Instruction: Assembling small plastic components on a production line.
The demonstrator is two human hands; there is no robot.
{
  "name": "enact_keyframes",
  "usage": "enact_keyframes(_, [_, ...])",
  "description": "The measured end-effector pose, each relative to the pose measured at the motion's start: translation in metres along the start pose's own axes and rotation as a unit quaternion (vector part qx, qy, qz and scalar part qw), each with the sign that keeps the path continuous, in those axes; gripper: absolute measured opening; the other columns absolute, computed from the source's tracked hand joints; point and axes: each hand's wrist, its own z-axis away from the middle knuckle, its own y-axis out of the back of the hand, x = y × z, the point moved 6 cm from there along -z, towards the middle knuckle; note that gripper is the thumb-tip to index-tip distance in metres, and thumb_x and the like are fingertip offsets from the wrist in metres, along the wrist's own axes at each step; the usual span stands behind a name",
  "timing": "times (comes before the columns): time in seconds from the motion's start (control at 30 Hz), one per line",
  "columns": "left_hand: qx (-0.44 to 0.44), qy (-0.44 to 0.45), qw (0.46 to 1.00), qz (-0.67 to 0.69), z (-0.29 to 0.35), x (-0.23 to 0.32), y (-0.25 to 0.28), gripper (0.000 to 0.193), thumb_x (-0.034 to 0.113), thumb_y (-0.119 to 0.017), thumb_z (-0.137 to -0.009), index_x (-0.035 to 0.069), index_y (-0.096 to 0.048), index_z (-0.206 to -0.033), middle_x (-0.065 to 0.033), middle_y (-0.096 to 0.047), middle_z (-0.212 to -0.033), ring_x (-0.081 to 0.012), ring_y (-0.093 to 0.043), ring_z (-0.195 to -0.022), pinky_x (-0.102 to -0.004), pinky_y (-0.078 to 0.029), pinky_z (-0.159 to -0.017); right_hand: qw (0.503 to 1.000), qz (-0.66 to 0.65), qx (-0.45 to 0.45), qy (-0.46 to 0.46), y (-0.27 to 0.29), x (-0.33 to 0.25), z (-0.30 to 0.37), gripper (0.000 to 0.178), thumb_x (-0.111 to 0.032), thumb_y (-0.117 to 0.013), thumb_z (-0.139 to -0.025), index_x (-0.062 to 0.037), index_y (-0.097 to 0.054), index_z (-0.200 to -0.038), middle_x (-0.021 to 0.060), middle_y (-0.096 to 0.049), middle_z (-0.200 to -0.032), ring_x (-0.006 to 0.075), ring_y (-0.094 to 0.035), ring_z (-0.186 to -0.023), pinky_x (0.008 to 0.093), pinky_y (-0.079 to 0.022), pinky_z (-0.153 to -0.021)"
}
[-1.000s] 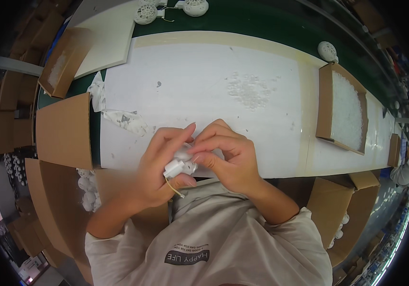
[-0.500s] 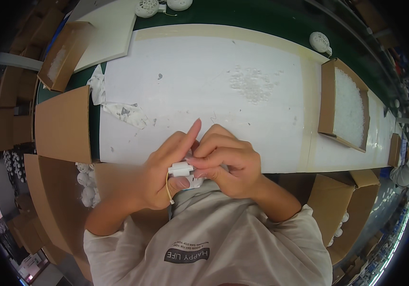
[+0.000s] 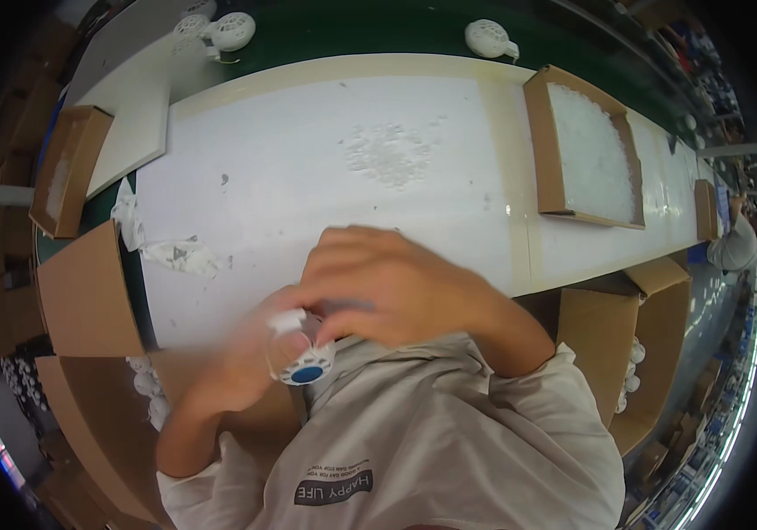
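Note:
Close in front of my shirt, my left hand point(image 3: 250, 353) is wrapped round a small white fan head point(image 3: 312, 364) with a slotted rim and a blue round centre. A white block-like part of it stands up beside the thumb. From the other side my right hand point(image 3: 387, 283) reaches over, its fingers bent and a fingertip against the fan head's rim. Both hands are somewhat smeared by motion, and the right one's far fingertips are hidden behind the left hand. Below them the white worktop point(image 3: 290, 177) carries a scatter of small clear pieces point(image 3: 387, 155).
A cardboard tray point(image 3: 535, 146) full of clear bits lies at right, another tray point(image 3: 87, 168) at far left. Finished-looking white fan heads point(image 3: 233, 32) rest on the green back strip, with one more point(image 3: 488, 39) farther right. Open cartons point(image 3: 87, 291) flank me. A crumpled white cloth point(image 3: 180, 256) lies left.
The fan head has turned so its blue centre now shows. My right hand has moved left over the left hand, its palm turned down. The whole view has shifted to the right.

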Motion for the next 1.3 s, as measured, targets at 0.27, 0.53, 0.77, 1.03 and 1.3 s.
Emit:
enact_keyframes(0.27, [0.007, 0.015, 0.977, 0.211, -0.009, -0.018, 0.013, 0.063, 0.041, -0.066, -0.093, -0.002, -0.048, -0.134, -0.0151, -0.055, -0.125, -0.0357, -0.068, -0.099, -0.0422, -0.061, -0.076, 0.836, 0.448, 0.134, -0.286, 0.122, 0.075, 0.043, 0.027, -0.011, -0.069, -0.088, -0.0067, -0.069, -0.114, 0.0113, -0.069, -0.097, 0.0268, -0.062, -0.09, 0.0358, -0.051, -0.082])
enact_keyframes(0.53, [0.063, -0.01, 0.956, 0.285, -0.012, -0.019, 0.026, 0.048, 0.018, -0.068, -0.091, -0.001, -0.048, -0.129, -0.0123, -0.06, -0.117, -0.0312, -0.067, -0.094, -0.0449, -0.06, -0.078, 0.85, 0.302, 0.236, -0.361, 0.144, 0.125, 0.054, 0.02, -0.009, -0.069, -0.087, -0.0043, -0.073, -0.107, 0.0109, -0.07, -0.094, 0.0222, -0.062, -0.087, 0.0304, -0.05, -0.079])
enact_keyframes(0.77, [0.134, -0.036, 0.937, 0.321, -0.01, -0.003, 0.02, 0.045, 0.027, -0.062, -0.094, 0.01, -0.042, -0.13, -0.012, -0.05, -0.122, -0.0366, -0.061, -0.112, -0.0497, -0.062, -0.075, 0.921, 0.066, 0.327, -0.201, 0.11, 0.056, 0.053, 0.001, 0.001, -0.069, -0.085, 0.0007, -0.07, -0.086, 0.0136, -0.072, -0.085, 0.0172, -0.065, -0.074, 0.0255, -0.051, -0.065])
enact_keyframes(1.03, [0.064, -0.118, 0.937, 0.322, -0.007, 0.002, 0.01, 0.044, 0.039, -0.058, -0.099, 0.007, -0.044, -0.125, -0.0135, -0.052, -0.126, -0.0286, -0.056, -0.115, -0.0455, -0.055, -0.091, 0.858, -0.389, 0.203, -0.268, -0.015, 0.044, 0.048, 0.015, 0.012, -0.071, -0.081, 0.0057, -0.068, -0.094, 0.0148, -0.07, -0.089, 0.019, -0.067, -0.079, 0.0292, -0.055, -0.074])
enact_keyframes(1.3, [0.09, -0.118, 0.967, 0.206, -0.005, -0.004, 0.013, 0.043, 0.039, -0.058, -0.1, 0.006, -0.048, -0.125, -0.0106, -0.052, -0.126, -0.0213, -0.052, -0.119, -0.0348, -0.041, -0.102, 0.843, -0.452, 0.157, -0.245, -0.035, 0.045, 0.039, 0.014, 0.006, -0.073, -0.083, 0.0014, -0.072, -0.096, 0.0096, -0.068, -0.099, 0.0163, -0.062, -0.088, 0.0284, -0.051, -0.078])
